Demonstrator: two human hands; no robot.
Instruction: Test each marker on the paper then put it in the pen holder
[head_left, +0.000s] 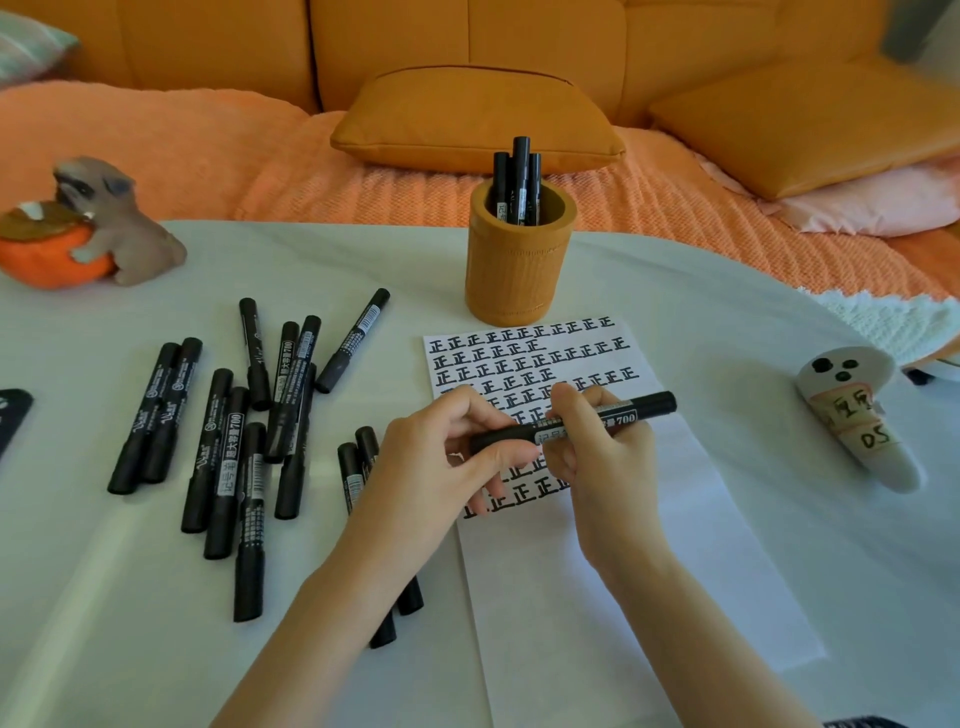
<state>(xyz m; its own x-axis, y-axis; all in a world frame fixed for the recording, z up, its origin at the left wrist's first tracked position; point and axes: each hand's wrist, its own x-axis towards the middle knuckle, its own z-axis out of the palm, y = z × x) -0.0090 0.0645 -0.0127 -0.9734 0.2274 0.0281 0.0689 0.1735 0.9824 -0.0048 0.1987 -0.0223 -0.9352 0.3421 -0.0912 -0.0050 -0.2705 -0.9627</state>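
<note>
Over the middle of the white sheet of paper (597, 545), as the head camera saw it, both bare hands held one black marker with a white label (576, 423) level above the written rows. The left hand (441, 462) pinched the marker's left end between thumb and fingers, while the right hand (597, 441) was wrapped around its labelled middle, fingers closed on the barrel; whether the cap was on or coming off could not be told. Rows of bold black characters (530, 358) filled the upper part of the paper, partly hidden by the hands. Just beyond the paper's far edge stood the round mustard-yellow pen holder (517, 270), upright, with several black markers (519, 176) standing in it. On the white table (156, 623), left of the paper, lay a loose scatter of black markers (234, 431), some overlapping, two partly under the left forearm. A dog figurine hugging an orange bowl (88, 228) sat at the far left, and a white ghost-shaped object (857, 415) lay to the right.
</note>
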